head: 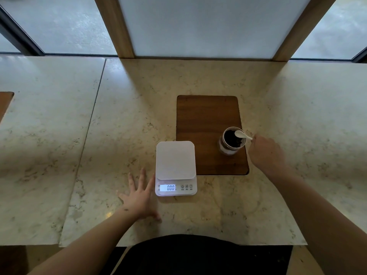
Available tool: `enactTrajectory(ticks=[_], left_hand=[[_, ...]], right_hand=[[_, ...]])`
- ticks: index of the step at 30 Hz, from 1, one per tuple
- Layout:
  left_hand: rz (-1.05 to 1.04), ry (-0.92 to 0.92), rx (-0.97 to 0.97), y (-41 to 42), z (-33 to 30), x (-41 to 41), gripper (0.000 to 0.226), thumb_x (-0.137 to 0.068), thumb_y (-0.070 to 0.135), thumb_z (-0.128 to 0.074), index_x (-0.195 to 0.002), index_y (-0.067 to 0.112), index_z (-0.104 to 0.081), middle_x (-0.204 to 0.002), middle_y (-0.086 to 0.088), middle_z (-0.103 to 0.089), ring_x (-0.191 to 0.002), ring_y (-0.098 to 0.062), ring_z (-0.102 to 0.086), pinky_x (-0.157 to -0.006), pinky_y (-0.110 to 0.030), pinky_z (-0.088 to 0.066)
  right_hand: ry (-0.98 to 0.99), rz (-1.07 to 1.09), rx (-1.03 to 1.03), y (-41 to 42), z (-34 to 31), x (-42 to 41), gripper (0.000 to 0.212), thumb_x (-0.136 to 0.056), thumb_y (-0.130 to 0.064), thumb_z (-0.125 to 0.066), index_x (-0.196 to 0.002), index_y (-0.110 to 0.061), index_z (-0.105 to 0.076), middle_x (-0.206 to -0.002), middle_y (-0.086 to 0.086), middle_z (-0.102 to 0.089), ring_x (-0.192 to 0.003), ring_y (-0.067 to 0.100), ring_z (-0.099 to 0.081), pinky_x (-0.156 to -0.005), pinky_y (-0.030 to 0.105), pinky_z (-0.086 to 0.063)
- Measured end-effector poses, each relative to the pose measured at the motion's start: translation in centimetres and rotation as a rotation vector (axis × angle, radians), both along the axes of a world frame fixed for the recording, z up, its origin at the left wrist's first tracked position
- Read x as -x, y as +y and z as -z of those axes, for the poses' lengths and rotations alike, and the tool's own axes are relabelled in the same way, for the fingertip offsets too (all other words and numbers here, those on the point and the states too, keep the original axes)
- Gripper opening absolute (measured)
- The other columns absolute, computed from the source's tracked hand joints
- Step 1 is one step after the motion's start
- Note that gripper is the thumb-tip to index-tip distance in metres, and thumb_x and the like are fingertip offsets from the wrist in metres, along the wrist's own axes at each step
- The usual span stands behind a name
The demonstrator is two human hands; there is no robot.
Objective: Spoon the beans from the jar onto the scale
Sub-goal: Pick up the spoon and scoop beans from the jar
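Note:
A white digital scale (175, 161) sits on the marble counter, its platform bare and its display reading 0.00. To its right a glass jar (232, 140) of dark beans stands open on a wooden board (206, 116). My right hand (266, 153) holds the handle of a white spoon (242, 135), whose bowl hovers over the jar's mouth. My left hand (140, 197) lies flat on the counter just left of the scale, fingers spread, holding nothing.
The marble counter (139, 116) runs wide to both sides, with a seam left of centre. A frosted panel between wooden posts (119, 26) rises at the back edge. Another wooden inlay (5, 104) shows at the far left.

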State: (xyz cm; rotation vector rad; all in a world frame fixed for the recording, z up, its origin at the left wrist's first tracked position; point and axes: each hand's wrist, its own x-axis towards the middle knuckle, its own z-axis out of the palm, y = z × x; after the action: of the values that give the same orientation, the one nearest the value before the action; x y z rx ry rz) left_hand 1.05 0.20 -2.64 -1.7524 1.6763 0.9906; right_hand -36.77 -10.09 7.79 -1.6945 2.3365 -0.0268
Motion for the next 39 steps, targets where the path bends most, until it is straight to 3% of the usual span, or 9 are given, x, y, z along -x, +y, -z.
enactTrajectory(ticks=[5, 10, 12, 15, 18, 22, 25, 29, 39], left_hand=[[-0.031, 0.019, 0.082, 0.6, 0.6, -0.1, 0.158, -0.052, 0.076, -0.087, -0.133, 0.056, 0.048, -0.151, 0.006, 0.057, -0.138, -0.042, 0.049, -0.107, -0.089, -0.005], [-0.060, 0.053, 0.208, 2.2, 1.1, -0.6, 0.148, -0.058, 0.074, -0.086, -0.145, 0.057, 0.033, -0.159, 0.007, 0.042, -0.148, -0.036, 0.038, -0.115, -0.078, 0.000], [-0.084, 0.059, 0.266, 2.4, 1.2, -0.7, 0.139, -0.063, 0.071, -0.085, -0.158, 0.050, 0.014, -0.167, 0.004, 0.029, -0.154, -0.036, 0.026, -0.119, -0.072, -0.002], [-0.178, 0.072, 0.409, 2.2, 1.2, -0.6, 0.106, -0.072, 0.057, -0.086, -0.159, 0.032, -0.032, -0.170, -0.011, -0.016, -0.153, -0.038, -0.010, -0.123, -0.057, -0.023], [-0.196, 0.055, 0.448, 1.7, 1.0, -0.6, 0.093, -0.073, 0.053, -0.086, -0.151, 0.028, -0.044, -0.162, -0.014, -0.029, -0.146, -0.039, -0.023, -0.118, -0.051, -0.030], [-0.163, 0.005, 0.381, 0.7, 0.6, -0.9, 0.102, -0.071, 0.065, -0.084, -0.155, 0.036, -0.033, -0.164, -0.013, -0.021, -0.149, -0.038, -0.018, -0.117, -0.058, -0.030], [-0.167, -0.019, 0.243, -0.3, 0.4, -1.0, 0.123, -0.067, 0.070, -0.083, -0.161, 0.045, -0.007, -0.172, -0.011, 0.010, -0.155, -0.042, 0.009, -0.115, -0.077, -0.018], [-0.104, -0.039, 0.057, -1.1, 0.2, -0.7, 0.155, -0.050, 0.081, -0.083, -0.147, 0.051, 0.034, -0.156, -0.001, 0.051, -0.144, -0.043, 0.041, -0.108, -0.088, -0.007], [-0.075, -0.098, -0.093, -2.0, 0.6, -0.3, 0.173, -0.038, 0.081, -0.088, -0.126, 0.048, 0.058, -0.132, -0.005, 0.071, -0.125, -0.049, 0.057, -0.100, -0.093, -0.005]], right_hand=[[0.007, -0.016, 0.031, 0.0, -0.4, 0.5, 0.018, -0.097, -0.009, -0.043, -0.080, -0.009, -0.049, -0.063, 0.004, -0.048, -0.051, 0.018, -0.045, -0.044, 0.028, -0.025], [-0.011, -0.015, 0.025, 0.4, -0.1, 0.6, 0.016, -0.097, -0.008, -0.043, -0.086, -0.004, -0.053, -0.065, 0.007, -0.049, -0.053, 0.022, -0.046, -0.049, 0.032, -0.032], [-0.023, -0.020, 0.051, 0.4, 0.0, 0.7, 0.018, -0.098, -0.008, -0.042, -0.086, -0.003, -0.054, -0.064, 0.008, -0.050, -0.053, 0.022, -0.046, -0.047, 0.032, -0.030], [-0.032, -0.028, 0.078, 0.3, -0.2, 0.9, 0.022, -0.100, -0.011, -0.040, -0.086, -0.003, -0.056, -0.066, 0.010, -0.054, -0.054, 0.025, -0.049, -0.047, 0.031, -0.031], [-0.043, -0.042, 0.099, 0.3, -0.4, 0.9, 0.025, -0.102, -0.014, -0.039, -0.089, -0.003, -0.057, -0.068, 0.011, -0.056, -0.056, 0.028, -0.052, -0.051, 0.034, -0.036], [-0.072, -0.038, 0.102, 0.4, -0.3, 0.9, 0.025, -0.102, -0.015, -0.040, -0.091, -0.002, -0.058, -0.071, 0.013, -0.057, -0.060, 0.030, -0.053, -0.054, 0.036, -0.039], [-0.085, -0.035, 0.101, 0.5, -0.2, 1.0, 0.025, -0.101, -0.013, -0.040, -0.090, -0.001, -0.059, -0.070, 0.014, -0.058, -0.060, 0.031, -0.054, -0.054, 0.040, -0.044], [-0.079, -0.028, 0.125, 0.6, -0.3, 1.3, 0.024, -0.102, -0.016, -0.041, -0.095, -0.004, -0.060, -0.071, 0.013, -0.061, -0.061, 0.032, -0.056, -0.056, 0.040, -0.048], [0.057, -0.106, 0.065, -0.2, 0.7, 1.2, 0.018, -0.100, -0.020, -0.046, -0.094, -0.013, -0.061, -0.065, 0.004, -0.055, -0.054, 0.023, -0.051, -0.049, 0.031, -0.041]])
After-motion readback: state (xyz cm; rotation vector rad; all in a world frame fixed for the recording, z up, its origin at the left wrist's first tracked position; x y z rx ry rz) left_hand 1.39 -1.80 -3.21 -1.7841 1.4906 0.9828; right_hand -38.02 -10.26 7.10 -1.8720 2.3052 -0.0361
